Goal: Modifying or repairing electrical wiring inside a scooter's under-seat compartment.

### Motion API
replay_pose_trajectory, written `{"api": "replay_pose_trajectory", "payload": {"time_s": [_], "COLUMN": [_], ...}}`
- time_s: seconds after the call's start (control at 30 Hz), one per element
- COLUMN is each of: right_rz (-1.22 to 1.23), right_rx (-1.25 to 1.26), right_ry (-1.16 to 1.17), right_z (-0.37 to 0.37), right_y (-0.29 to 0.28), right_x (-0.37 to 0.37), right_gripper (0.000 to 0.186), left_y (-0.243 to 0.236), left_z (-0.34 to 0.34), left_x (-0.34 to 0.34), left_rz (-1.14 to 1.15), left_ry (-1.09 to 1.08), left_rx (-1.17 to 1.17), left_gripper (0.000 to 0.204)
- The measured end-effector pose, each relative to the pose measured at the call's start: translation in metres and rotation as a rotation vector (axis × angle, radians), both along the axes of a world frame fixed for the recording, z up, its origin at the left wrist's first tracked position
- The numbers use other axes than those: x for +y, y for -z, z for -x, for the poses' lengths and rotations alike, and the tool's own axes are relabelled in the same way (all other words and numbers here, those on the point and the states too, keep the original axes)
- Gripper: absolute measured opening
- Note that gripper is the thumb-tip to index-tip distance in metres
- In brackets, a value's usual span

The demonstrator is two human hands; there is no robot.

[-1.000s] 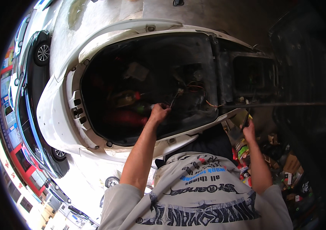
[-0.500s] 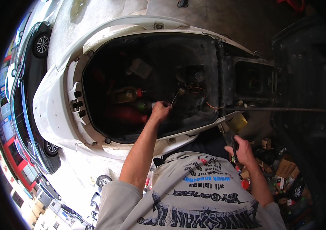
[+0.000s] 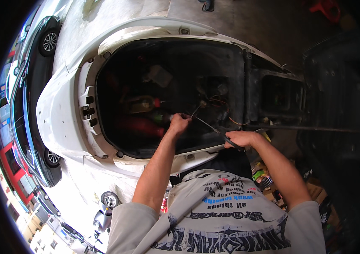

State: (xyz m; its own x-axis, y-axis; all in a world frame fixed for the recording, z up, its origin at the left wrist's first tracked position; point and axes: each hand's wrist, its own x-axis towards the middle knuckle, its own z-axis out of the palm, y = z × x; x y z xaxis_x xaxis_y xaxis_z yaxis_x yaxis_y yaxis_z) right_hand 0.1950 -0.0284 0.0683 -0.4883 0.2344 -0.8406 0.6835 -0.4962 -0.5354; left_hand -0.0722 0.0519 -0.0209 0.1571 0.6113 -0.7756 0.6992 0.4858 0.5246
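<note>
Under the seat of the white scooter [image 3: 55, 112] is an open black storage bin [image 3: 180, 63]. Inside, my left hand [image 3: 180, 124] is closed, pinching a thin pale wire [image 3: 195, 110] that runs from a small connector [image 3: 203, 103] beside reddish wires [image 3: 219, 100]. My right hand [image 3: 241, 139], at the bin's near edge, grips a dark-handled tool [image 3: 226, 137] whose long thin metal end reaches toward my left fingertips. A yellowish bottle [image 3: 142, 104] and a red bottle [image 3: 139, 127] lie dimly left of my left hand.
A black panel [image 3: 338, 93] stands at the right, with a long dark rod [image 3: 298, 128] crossing toward the bin. Boxes and clutter [image 3: 317, 186] lie lower right. Cars [image 3: 38, 97] are parked at the left, and a red object [image 3: 325, 8] is at the top right.
My right hand has moved from outside the bin at the right, leftward and up over its near edge, bringing the tool toward my left hand. My left hand has barely moved.
</note>
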Motion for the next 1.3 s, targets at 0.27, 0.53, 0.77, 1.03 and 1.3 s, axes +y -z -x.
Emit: {"api": "replay_pose_trajectory", "payload": {"time_s": [0.27,0.53,0.77,1.03,1.3], "right_rz": [0.119,0.011,-0.021,-0.143,-0.049], "right_rx": [0.099,0.088,0.093,0.09,0.21], "right_ry": [0.128,0.128,0.186,0.2,0.357], "right_z": [0.018,0.031,0.034,0.034,0.027], "right_y": [0.018,0.038,0.039,0.043,0.043], "right_x": [0.022,0.027,0.028,0.024,0.016], "right_gripper": [0.032,0.031,0.023,0.022,0.022], "left_y": [-0.005,-0.015,-0.016,-0.016,-0.021], "left_z": [0.002,-0.001,0.002,0.002,0.002], "left_x": [0.0,0.004,0.01,0.009,0.016], "left_rz": [0.119,0.203,0.362,0.347,0.607], "left_ry": [-0.116,-0.224,-0.332,-0.346,-0.589], "left_rx": [-0.102,-0.166,-0.259,-0.279,-0.485], "left_gripper": [0.018,0.015,0.018,0.023,0.046]}}
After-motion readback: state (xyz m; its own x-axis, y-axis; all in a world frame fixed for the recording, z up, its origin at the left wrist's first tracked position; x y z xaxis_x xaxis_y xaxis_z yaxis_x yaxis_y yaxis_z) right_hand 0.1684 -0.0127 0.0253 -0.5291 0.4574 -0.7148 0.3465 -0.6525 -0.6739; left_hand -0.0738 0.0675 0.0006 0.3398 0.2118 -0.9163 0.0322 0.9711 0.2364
